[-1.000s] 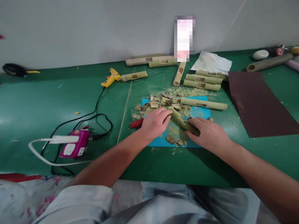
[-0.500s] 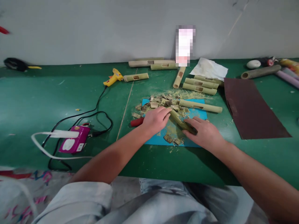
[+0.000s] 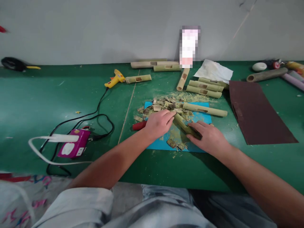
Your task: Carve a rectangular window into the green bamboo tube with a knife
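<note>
A green bamboo tube (image 3: 182, 123) lies slantwise over a blue mat (image 3: 156, 145). My left hand (image 3: 159, 123) is closed on its far end, fingertips pressed together there. Around the near end, the fingers and thumb of my right hand (image 3: 209, 136) are wrapped, hiding part of the tube. A red cylindrical thing (image 3: 139, 126) shows beside my left wrist; its other end is hidden behind the hand. Bamboo chips and shavings (image 3: 163, 103) are heaped past my left hand, and a few dark chips (image 3: 171, 143) lie near the mat's front edge. Another notched bamboo tube (image 3: 205, 110) rests across the mat's far side.
Several notched bamboo tubes (image 3: 204, 91) lie farther back, near a white tissue (image 3: 213, 70). A dark brown sheet (image 3: 261, 114) is at right. At left are a yellow glue gun (image 3: 115, 79) and a magenta power box (image 3: 74, 144) with cables. A blurred-out phone-shaped panel (image 3: 189, 46) leans on the wall.
Both hands keep their hold on the bamboo tube, with hardly any movement. The view has shifted very slightly.
</note>
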The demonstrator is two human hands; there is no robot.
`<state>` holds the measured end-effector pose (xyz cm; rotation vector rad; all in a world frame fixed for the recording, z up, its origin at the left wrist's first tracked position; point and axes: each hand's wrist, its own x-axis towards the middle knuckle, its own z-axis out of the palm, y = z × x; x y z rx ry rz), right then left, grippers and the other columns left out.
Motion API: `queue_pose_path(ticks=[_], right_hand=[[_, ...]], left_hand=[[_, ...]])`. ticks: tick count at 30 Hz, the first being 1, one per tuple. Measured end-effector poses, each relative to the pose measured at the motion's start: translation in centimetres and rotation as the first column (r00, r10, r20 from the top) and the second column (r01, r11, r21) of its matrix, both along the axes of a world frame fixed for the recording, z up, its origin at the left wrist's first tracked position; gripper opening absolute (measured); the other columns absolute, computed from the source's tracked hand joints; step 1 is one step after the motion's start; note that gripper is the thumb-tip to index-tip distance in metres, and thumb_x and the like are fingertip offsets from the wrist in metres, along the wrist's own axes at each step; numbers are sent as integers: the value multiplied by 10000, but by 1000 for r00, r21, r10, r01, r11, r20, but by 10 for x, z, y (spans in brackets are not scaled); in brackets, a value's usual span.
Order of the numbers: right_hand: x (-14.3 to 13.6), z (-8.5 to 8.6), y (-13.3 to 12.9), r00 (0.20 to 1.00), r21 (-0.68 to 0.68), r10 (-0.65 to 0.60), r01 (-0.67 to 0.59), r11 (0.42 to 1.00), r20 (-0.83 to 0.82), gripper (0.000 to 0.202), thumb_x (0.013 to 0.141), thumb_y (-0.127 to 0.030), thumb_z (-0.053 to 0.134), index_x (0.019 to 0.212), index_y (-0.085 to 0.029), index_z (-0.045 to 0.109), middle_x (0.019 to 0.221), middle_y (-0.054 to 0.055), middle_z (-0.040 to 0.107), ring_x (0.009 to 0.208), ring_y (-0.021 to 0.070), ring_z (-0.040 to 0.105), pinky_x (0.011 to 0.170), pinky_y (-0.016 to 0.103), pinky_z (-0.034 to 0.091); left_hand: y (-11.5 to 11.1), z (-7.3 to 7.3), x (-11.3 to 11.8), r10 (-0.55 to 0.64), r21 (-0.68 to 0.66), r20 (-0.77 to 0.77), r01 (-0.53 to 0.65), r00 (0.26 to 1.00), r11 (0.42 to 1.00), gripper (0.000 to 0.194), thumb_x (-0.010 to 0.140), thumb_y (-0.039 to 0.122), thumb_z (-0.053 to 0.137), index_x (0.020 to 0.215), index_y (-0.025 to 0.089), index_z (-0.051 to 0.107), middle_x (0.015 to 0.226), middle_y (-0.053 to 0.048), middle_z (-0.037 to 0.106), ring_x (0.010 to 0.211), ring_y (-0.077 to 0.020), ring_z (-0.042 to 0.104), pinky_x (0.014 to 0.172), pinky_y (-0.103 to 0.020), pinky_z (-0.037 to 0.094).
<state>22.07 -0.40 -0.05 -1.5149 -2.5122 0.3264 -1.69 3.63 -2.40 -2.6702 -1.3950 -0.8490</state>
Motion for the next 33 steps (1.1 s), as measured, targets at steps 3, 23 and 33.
queue_pose_path(ticks=[3,23,33], right_hand=[[1,0,0,1000,8,14,-14,1000,-8,326,899,-380,549,1164,-213,639,980,55,687,766,181,631,624,295,393],[1,-3,0,998,20,29,-28,999,-54,342,879,-367,566,1158,-193,662,960,56,700,801,204,659,646,311,430],[-2,-3,-2,997,-23,5,-7,1000,-81,371,867,-350,576,1176,-169,673,979,69,692,812,212,665,666,310,460]], left_hand=[[0,0,-1,0,-10,-18,0,1000,1000,243,969,211,498,1134,154,667,936,-63,721,808,-154,677,700,-246,531],[-2,1,-5,13,43,-39,-11,999,999,227,968,217,509,1111,163,676,935,-52,726,796,-140,678,666,-219,515],[-6,3,4,-65,-2,8,65,998,998,238,989,206,474,1067,132,686,900,-72,713,798,-147,670,700,-251,543]])
